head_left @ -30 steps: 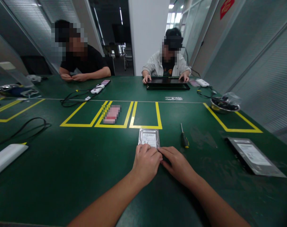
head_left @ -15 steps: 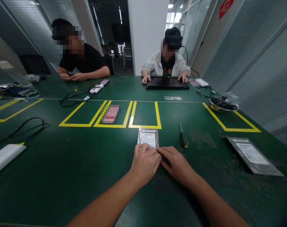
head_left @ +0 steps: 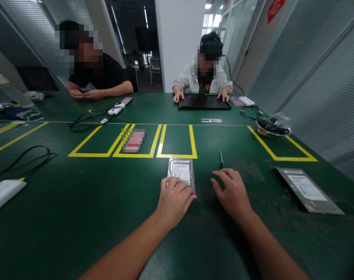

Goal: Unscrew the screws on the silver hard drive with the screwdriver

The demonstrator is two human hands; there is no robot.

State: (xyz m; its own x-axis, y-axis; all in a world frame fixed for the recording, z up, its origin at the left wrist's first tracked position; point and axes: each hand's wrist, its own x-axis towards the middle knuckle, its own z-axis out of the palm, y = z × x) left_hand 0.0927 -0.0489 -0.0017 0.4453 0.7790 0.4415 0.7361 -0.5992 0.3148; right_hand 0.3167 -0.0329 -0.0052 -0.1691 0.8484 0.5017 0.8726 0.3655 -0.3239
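A silver hard disk drive (head_left: 182,170) with a white label lies flat on the green table. My left hand (head_left: 174,200) is closed over its near end, fingers on top and thumb by its right edge, hiding that part of the drive. To the right, my right hand (head_left: 233,191) is apart from the drive, with its thumb and fingers spread and nothing between them. Just beyond its fingertips a screwdriver (head_left: 221,158) shows its metal shaft; the hand covers the handle.
At the right lies a second hard drive (head_left: 309,189); behind it is a metal bowl (head_left: 272,130) with dark items. Yellow tape (head_left: 177,156) marks the table. A phone (head_left: 134,140) lies further left. Across the table, a person (head_left: 204,79) holds a black panel (head_left: 204,102); another person (head_left: 102,76) sits left.
My right hand has left the drive and moved right to the screwdriver, covering its handle. My left hand stays on the drive. The view has shifted slightly.
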